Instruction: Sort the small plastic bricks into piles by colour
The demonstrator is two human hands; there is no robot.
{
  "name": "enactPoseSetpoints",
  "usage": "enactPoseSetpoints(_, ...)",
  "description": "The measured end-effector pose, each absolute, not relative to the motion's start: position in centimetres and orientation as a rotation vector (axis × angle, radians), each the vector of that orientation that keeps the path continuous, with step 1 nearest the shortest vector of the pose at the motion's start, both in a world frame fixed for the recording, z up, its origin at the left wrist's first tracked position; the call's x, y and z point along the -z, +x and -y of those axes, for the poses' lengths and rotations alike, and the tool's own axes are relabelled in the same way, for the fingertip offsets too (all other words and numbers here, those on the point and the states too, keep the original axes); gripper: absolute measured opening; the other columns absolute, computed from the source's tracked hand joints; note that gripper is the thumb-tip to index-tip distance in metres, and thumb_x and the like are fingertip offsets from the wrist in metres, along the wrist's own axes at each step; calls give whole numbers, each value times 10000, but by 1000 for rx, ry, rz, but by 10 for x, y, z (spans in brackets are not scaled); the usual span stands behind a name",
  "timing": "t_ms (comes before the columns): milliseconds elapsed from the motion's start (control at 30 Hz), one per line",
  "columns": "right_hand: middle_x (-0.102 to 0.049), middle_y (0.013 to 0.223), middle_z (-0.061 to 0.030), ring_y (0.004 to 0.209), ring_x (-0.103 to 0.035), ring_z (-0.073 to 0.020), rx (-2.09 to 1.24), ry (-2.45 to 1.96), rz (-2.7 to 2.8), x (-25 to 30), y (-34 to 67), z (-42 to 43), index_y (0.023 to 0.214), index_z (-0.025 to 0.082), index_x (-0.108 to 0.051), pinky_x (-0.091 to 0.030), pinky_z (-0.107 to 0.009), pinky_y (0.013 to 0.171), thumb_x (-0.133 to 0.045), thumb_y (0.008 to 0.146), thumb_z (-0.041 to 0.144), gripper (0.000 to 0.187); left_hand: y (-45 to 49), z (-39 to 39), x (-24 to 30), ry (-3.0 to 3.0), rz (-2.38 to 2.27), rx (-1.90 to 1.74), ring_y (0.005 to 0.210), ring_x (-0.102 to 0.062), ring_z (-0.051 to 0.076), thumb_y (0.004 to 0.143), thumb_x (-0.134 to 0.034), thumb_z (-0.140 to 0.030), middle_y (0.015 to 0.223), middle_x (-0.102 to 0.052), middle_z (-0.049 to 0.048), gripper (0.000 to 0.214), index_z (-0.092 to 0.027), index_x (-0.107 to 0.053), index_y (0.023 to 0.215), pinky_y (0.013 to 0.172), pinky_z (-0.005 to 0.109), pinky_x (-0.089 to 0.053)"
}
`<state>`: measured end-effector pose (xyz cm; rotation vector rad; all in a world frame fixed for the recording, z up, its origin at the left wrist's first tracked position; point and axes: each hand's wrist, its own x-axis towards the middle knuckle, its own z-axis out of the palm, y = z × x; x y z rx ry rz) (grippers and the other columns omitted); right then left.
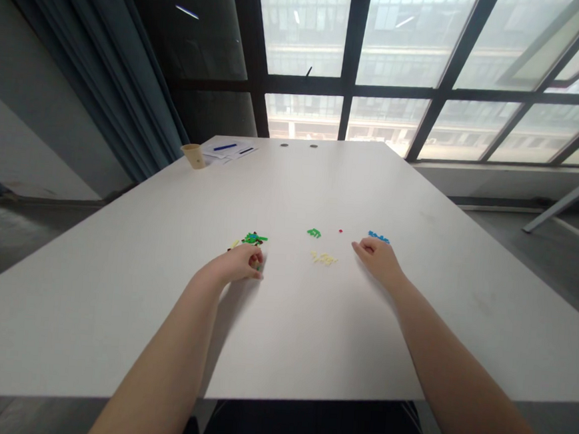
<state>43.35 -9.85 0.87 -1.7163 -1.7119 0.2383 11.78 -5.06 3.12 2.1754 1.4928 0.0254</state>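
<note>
Bright daylight through windows (404, 35)

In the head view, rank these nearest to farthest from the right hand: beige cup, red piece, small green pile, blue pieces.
1. Blue pieces: just beyond the right hand.
2. Red piece: to the hand's left.
3. Small green pile: farther left.
4. Beige cup: far left.

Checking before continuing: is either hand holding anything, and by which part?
Cannot tell for certain: the left hand may pinch something small, too unclear to place the hold. The right hand, near the blue pieces, shows nothing held.
</note>
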Motion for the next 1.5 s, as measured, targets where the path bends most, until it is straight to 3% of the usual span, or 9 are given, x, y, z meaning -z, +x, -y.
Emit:
enactPoseSetpoints(100, -326, 469, 27, 492, -330, -109, -236, -1706, 1717, -9, 432, 99, 454, 199, -289, -251, -252, 515, -417, 715, 402, 354, 119, 54, -33, 2221, -1500, 38, 691, -529, 182, 500, -645, -183, 737, -581, 28, 250, -177, -624, 749, 566, 245, -380)
enactPoseSetpoints(233, -313, 459, 31, 483, -328, -108, -251, -1689, 1730, -9, 431, 100, 452, 201, -294, -254, -251, 507, -428, 710, 397, 351, 120, 52, -29, 2230, -1553, 55, 699, -540, 190, 556, -591, -158, 774, -604, 55, 203, -168, -632, 754, 590, 262, -385)
enactPoseSetpoints(467, -324, 465, 25, 490, -333, -111, -250, -1685, 1749, -11, 429, 100, 452, 200, -293, -256, -253, 507, -424, 704, 395, 344, 123, 43, -18, 2366, -1554, -45, 821, -569, 214, 640, -442, -104, 856, -641, 91, 247, -149, -659, 748, 764, 293, -401)
enactPoseSetpoints(900, -331, 474, 26, 493, -339, -109, -270, -1678, 1759, -9, 429, 99, 455, 196, -314, -264, -250, 513, -427, 709, 389, 339, 124, 43, -17, 2355, -1598, -287, 768, -562, 194, 612, -384, -84, 827, -630, 71, 294, -165, -605, 788, 709, 279, -408)
enactPoseSetpoints(1333, -341, 476, 27, 487, -333, -106, -281, -1685, 1773, -9, 428, 101, 457, 196, -310, -259, -251, 510, -434, 718, 384, 345, 119, 36, -9, 2166, -1521, -567, 723, -583, 194, 658, -458, -168, 779, -655, 69, 204, -173, -624, 776, 714, 316, -442)
enactPoseSetpoints(1500, -357, 481, 25, 488, -336, -106, -269, -1677, 1784, -8, 428, 100, 457, 196, -312, -252, -252, 508, -436, 725, 379, 348, 132, 44, -17, 1842, -1325, -723, 779, -602, 187, 639, -590, -257, 836, -666, 58, 196, -176, -606, 816, 745, 332, -469)
